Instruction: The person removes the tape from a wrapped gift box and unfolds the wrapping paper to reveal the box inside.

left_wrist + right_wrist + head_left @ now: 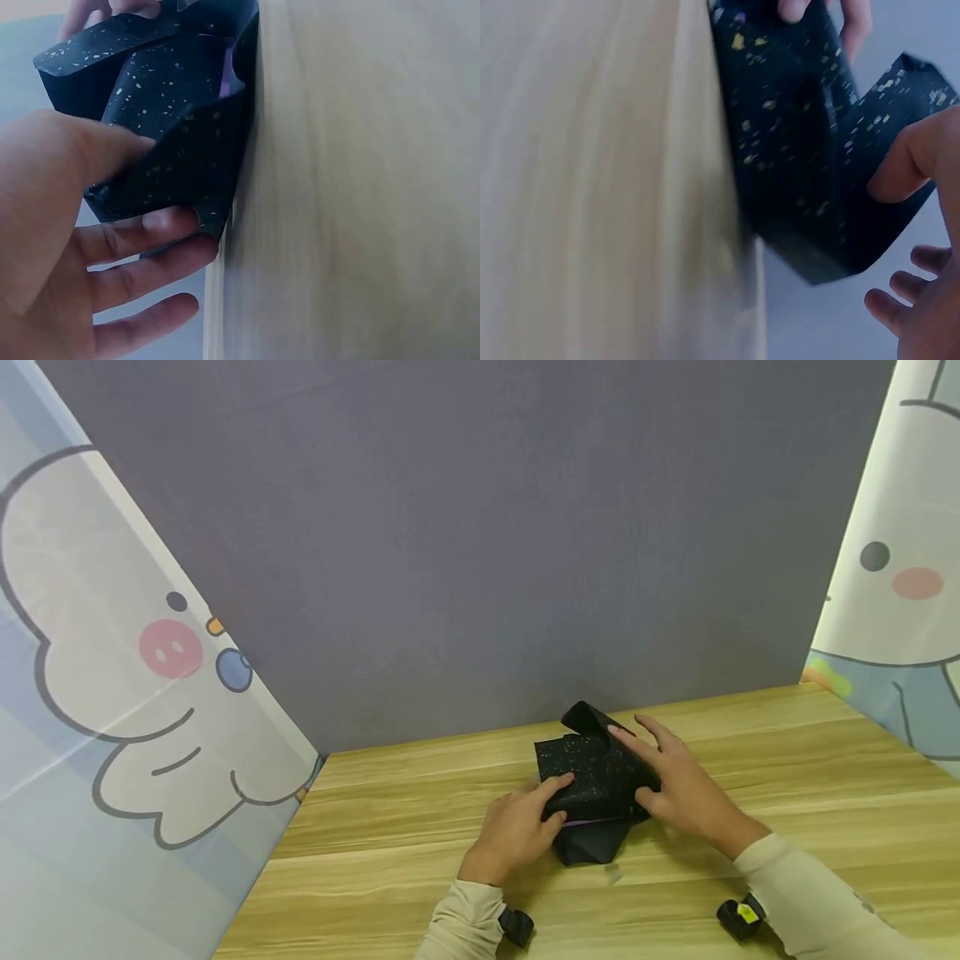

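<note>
A sheet of black paper with pale and gold specks (588, 772) lies folded around a flat, box-like thing on the table. Only a thin purple edge (226, 71) of what is inside shows. At the near left side, my left hand (517, 831) pinches a fold of the paper, thumb inside it and fingertips outside. On the right, my right hand (686, 785) holds a raised flap between thumb and index finger. Its other fingers stand apart from the paper in the right wrist view. One black flap sticks up at the back, and another hangs toward me.
The wood-grain table (375, 860) runs back to a grey panel (487, 543). Cartoon-printed sheets (90, 693) close off both sides. Near the paper lies a small clear scrap (613, 872), which looks like tape. Each wrist bears a small black camera (516, 927).
</note>
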Action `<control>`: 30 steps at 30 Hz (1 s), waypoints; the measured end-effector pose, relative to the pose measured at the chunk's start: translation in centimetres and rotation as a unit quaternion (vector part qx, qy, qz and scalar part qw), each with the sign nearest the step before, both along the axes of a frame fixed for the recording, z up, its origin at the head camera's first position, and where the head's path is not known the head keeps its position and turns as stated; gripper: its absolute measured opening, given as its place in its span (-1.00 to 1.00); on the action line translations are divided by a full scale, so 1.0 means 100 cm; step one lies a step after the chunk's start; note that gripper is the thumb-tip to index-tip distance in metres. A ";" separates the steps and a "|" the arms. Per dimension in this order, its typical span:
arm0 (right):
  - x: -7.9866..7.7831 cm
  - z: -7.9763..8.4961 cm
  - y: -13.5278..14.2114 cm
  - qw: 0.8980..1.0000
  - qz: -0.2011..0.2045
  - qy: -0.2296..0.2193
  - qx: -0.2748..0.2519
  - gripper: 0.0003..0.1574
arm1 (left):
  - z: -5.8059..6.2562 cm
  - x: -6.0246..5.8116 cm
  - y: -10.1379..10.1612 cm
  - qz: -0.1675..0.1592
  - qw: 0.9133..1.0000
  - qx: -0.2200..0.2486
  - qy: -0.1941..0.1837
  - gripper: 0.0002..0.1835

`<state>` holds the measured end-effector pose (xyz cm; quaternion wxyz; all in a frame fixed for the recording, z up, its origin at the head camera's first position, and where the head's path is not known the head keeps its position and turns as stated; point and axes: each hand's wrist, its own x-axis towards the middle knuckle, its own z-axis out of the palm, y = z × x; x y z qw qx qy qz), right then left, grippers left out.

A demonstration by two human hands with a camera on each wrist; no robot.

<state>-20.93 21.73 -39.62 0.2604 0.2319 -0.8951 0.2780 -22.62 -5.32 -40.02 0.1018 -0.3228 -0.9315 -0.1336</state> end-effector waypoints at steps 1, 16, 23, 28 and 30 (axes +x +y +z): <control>0.002 0.002 -0.002 1.000 0.003 0.016 0.012 0.17 | 0.000 0.000 0.000 0.000 1.000 -0.004 0.004 -0.41; 0.016 0.032 -0.024 0.987 0.009 0.134 0.083 -0.47 | 0.000 -0.001 -0.002 -0.007 1.000 0.003 0.026 -0.41; 0.020 0.039 -0.023 0.987 -0.053 0.131 0.082 -0.73 | -0.001 -0.001 -0.003 -0.004 0.999 0.013 0.030 -0.41; 0.021 0.043 -0.023 0.981 -0.100 0.156 0.065 -0.69 | -0.001 0.000 -0.003 -0.004 1.000 0.015 0.026 -0.41; 0.020 0.044 -0.021 0.978 -0.095 0.177 0.061 -0.77 | -0.001 0.001 -0.003 -0.005 1.000 0.015 0.023 -0.41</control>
